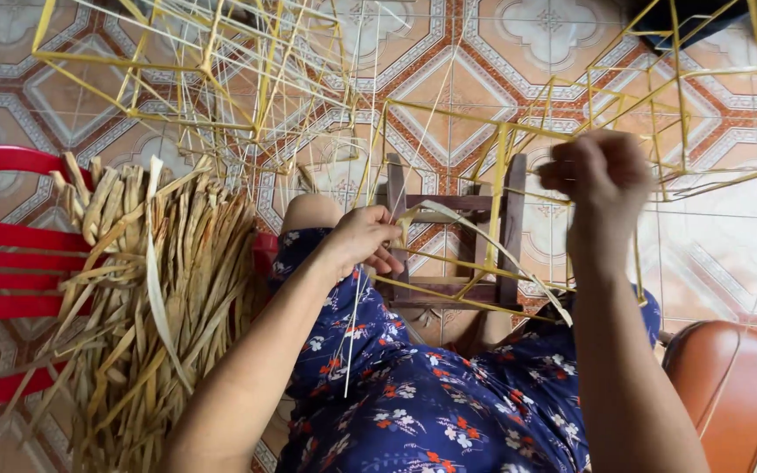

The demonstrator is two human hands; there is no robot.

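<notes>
My left hand pinches a pale flat reed strip against the yellow wire frame that rests over a small dark wooden stool between my knees. My right hand is raised in a fist, gripping the frame's upper wire together with the strip's far end. The strip arcs from my left hand down toward my right knee. I sit in a blue flowered dress.
A thick bundle of dried reed strips lies over a red plastic chair at the left. More yellow wire frames stand behind on the patterned tile floor. An orange-brown seat is at the lower right.
</notes>
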